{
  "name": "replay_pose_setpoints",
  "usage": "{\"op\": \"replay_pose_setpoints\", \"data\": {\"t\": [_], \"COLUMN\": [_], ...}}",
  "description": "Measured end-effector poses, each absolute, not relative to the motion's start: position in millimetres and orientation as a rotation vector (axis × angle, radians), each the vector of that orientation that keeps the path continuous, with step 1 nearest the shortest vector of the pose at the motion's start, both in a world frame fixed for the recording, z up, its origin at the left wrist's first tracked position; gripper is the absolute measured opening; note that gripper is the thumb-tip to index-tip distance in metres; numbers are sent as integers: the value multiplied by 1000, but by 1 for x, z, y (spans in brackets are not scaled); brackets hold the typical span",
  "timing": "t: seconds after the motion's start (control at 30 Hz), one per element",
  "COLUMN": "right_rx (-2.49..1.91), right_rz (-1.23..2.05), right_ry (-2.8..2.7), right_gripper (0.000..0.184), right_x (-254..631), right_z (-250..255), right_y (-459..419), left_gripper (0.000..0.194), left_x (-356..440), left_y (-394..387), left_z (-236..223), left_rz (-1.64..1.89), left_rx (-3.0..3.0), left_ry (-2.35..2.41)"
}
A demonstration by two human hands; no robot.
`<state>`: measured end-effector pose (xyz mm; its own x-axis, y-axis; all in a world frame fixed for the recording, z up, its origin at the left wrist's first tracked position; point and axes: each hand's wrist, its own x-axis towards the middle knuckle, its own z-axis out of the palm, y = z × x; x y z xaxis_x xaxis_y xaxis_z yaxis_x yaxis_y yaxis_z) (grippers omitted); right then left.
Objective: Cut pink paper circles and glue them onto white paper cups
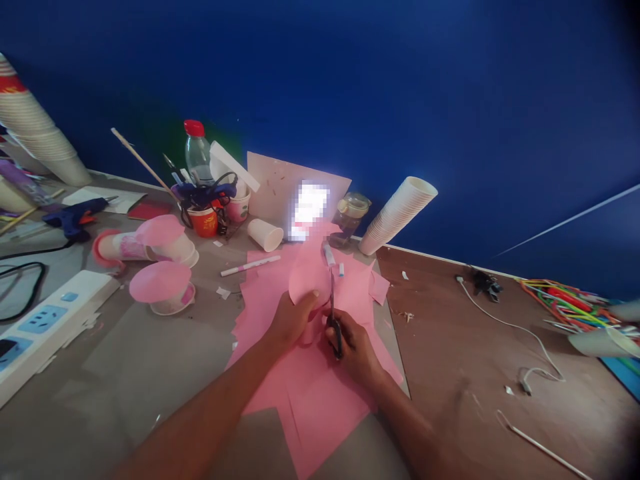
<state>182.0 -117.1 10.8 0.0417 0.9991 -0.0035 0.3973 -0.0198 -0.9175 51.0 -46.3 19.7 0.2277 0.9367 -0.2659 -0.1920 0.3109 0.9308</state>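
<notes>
My left hand (291, 320) is closed on a rounded piece of pink paper (307, 280), thumb on top, held up over larger pink sheets (310, 387) lying on the table. My right hand (353, 347) grips a pair of dark-handled scissors (333, 313). The blades point away from me along the right edge of the held piece. A white marker (250, 266) lies just beyond the pink sheets to the left.
Two paper cups topped with pink discs (161, 283) sit at left, near a white power strip (45, 323) and a blue glue gun (75, 217). At the back stand a water bottle (197, 153), a pen cup (204, 220), a glass jar (350, 217) and stacked white cups (397, 213). A white cable (520, 333) and coloured straws (570, 303) lie right.
</notes>
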Motion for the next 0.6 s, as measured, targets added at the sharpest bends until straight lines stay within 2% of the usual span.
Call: {"op": "replay_pose_setpoints", "data": {"t": [0.6], "right_rx": [-1529], "right_rz": [987], "right_ry": [-1474], "right_gripper": [30], "right_x": [183], "right_z": [10], "right_y": [-117], "left_gripper": [29], "left_x": [52], "left_y": [-46], "left_z": [24], "left_rz": [937], "left_rx": [733], "left_ry": [1032]}}
